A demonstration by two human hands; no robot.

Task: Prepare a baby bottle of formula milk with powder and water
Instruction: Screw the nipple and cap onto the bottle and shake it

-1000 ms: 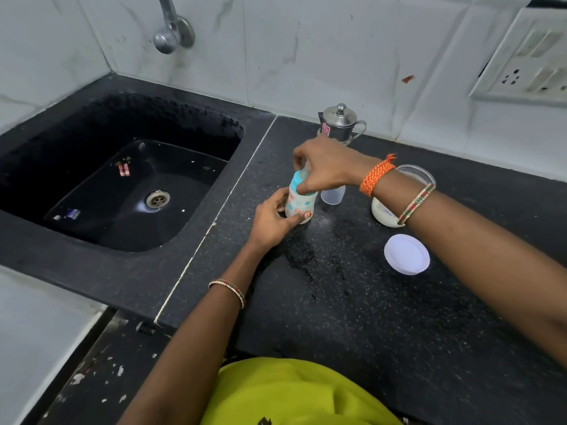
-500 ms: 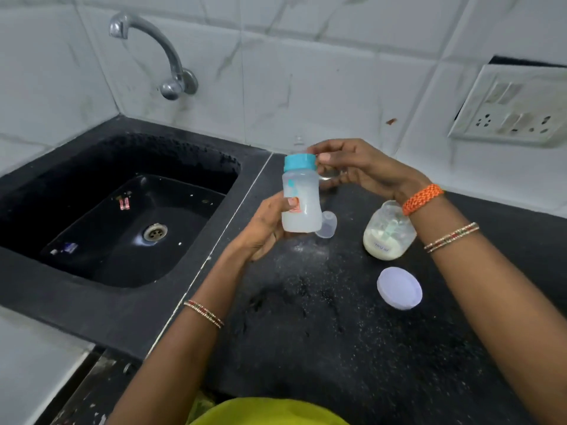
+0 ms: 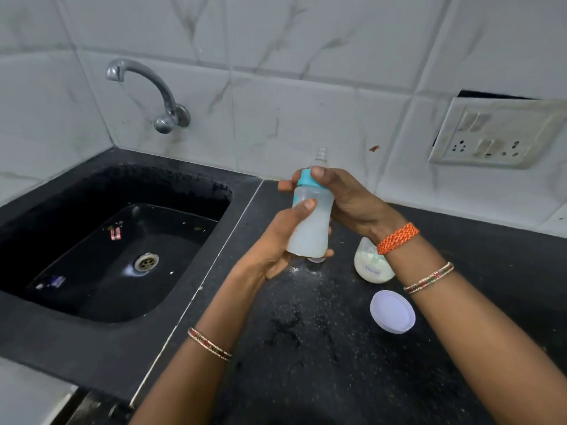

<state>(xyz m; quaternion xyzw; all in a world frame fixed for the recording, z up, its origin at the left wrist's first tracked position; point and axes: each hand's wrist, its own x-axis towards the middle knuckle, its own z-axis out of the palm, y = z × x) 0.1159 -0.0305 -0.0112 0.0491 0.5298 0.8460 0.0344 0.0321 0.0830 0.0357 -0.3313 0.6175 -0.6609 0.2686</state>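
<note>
- Centrally: baby bottle [image 3: 310, 223] aloft over black counter [image 3: 337, 348], long axis near upright, teal collar [image 3: 306, 178] and clear teat [image 3: 321, 156] uppermost, leaning slightly right.
- Left hand [image 3: 276, 243] wrapped around cloudy lower body.
- Right hand [image 3: 346, 197] curled around collar.
- Behind: open powder jar [image 3: 372, 268]; white lid [image 3: 392, 311] alongside.

Your left hand [image 3: 276, 240] raised in front of you, thumb and fingers wrapped round the baby bottle [image 3: 311, 223], your right hand [image 3: 346, 200] curled over its teal collar, both forearms angled inward, wrists close together
</note>
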